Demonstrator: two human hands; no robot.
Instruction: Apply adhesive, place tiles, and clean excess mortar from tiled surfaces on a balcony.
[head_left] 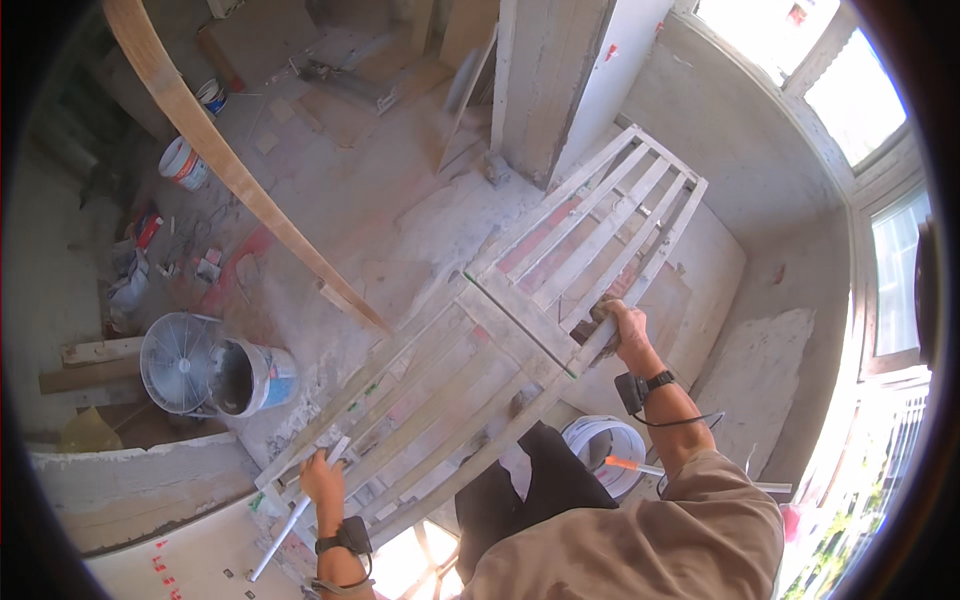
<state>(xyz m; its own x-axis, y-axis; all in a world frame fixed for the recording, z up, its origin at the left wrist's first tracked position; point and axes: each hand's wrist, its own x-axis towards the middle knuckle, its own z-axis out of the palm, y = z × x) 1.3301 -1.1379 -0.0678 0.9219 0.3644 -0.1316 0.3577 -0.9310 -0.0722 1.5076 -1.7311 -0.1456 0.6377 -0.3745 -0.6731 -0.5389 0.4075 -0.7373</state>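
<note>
A long slatted frame (540, 325), dusty and pale, stretches from the lower left to the upper right in front of me. Its two sections meet at a crossbar near the middle. My right hand (628, 335) is closed around the right-hand rail, just beyond that joint. At the near left end, my left hand (322, 485) is wrapped round a thin white pole (290, 535), which sticks out above and below the fist. Whether this pole is part of the frame I cannot tell. Both wrists wear dark straps with a small device.
A white bucket (612, 445) stands by my legs, near an orange-tipped rod (625, 463). Left are an open bucket (268, 380) and a round mesh guard (178, 362). A curved wooden strip (230, 165) crosses the upper left. Rubble covers the floor; windows line the right wall.
</note>
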